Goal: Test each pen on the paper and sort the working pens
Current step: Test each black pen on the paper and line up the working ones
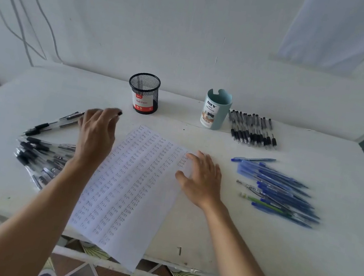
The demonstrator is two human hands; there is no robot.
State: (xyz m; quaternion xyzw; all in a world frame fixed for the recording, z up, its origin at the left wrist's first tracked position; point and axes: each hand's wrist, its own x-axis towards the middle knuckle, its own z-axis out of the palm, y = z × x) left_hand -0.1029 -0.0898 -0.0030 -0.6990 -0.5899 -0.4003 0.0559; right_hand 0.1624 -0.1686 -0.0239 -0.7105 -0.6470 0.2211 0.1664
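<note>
Two hands empty: left hand (96, 134) fingers loosely spread, over black pen pile (39, 152); right hand (201, 178) flat, fingers spread, pressing paper (132, 177) mid-table. Step, likely: fetching next pen. Next: pinch single pen, scribble on blank patch

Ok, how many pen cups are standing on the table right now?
2. The black mesh cup stands at the back, beyond the paper; the teal organizer cup stands to its right, beside a row of black pens. None looks hidden.
</note>
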